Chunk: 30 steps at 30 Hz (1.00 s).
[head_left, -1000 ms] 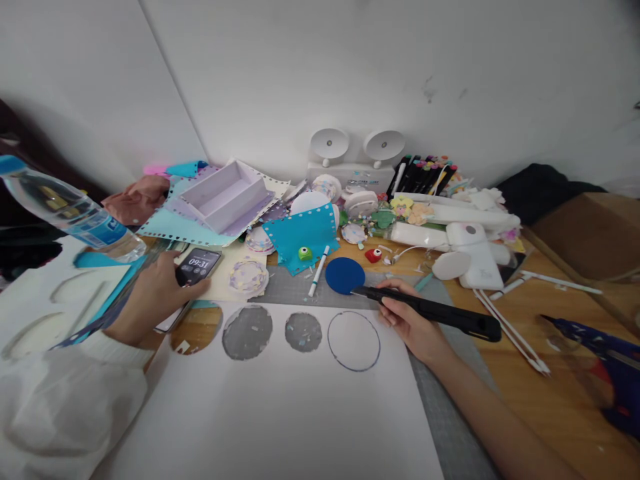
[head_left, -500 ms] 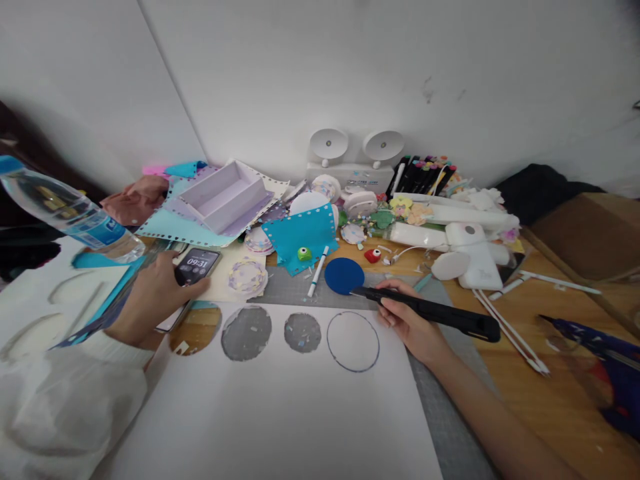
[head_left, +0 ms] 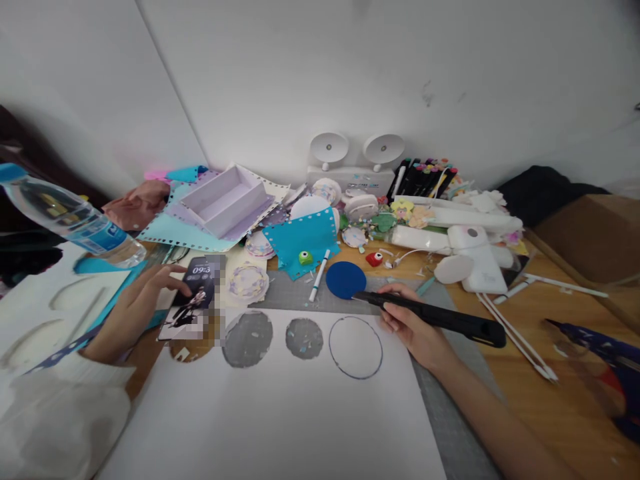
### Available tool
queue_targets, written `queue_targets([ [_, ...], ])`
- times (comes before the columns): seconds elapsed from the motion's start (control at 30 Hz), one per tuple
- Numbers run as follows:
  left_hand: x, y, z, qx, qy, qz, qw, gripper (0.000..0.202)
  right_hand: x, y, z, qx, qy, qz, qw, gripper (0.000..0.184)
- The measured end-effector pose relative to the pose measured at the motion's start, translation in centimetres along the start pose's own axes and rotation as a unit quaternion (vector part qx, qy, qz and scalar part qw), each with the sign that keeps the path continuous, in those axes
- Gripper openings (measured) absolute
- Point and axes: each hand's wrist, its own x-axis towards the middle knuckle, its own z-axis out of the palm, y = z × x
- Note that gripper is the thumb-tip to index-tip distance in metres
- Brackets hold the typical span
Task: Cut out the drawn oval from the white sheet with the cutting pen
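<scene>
the wooden bench [head_left: 560, 373] carries a big white sheet [head_left: 280, 413] along its near edge, with three round holes cut out and a drawn circle [head_left: 355, 347] beside them. a lilac box [head_left: 223, 197] sits on scrap paper toward the far left, a clear water bottle [head_left: 70, 220] at the left edge. the right hand [head_left: 415, 327] lies at the sheet's right edge, fingers wrapped around a black cutter [head_left: 435, 317] whose tip touches the blue disc [head_left: 345, 279] just beyond the sheet. the left hand [head_left: 130, 310] rests near the sheet's far left corner, fingers loosely spread, a fingertip touching the lit phone [head_left: 193, 297] lying flat there. a white pen [head_left: 319, 275] lies just left of the disc
</scene>
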Motion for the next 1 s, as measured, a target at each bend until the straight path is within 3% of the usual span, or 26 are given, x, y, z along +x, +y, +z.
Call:
queue_targets([
  [0.37,-1.9,0.2,-0.5,-0.038,0.023,0.037,0.998,0.051,0.0,-0.1,0.1,-0.005,0.005,0.006,1.0,0.02],
  [0.57,-2.0,-0.3,-0.2,-0.038,-0.027,0.041,0.998,0.046,0.0,0.0,0.1,0.001,0.002,0.004,1.0,0.019],
  [0.7,-1.0,-0.6,0.8,-0.032,0.008,0.027,0.999,0.048,0.0,0.0,0.1,0.007,-0.001,0.002,1.0,0.018],
  [0.83,-0.9,0.0,0.4,-0.033,0.047,0.019,0.998,0.05,0.1,0.1,0.0,0.011,-0.006,0.0,1.0,0.018],
  [1.0,-1.9,0.7,-0.8,0.006,-0.011,0.026,1.0,0.053,0.0,0.1,0.0,0.017,-0.014,0.0,1.0,0.015],
])
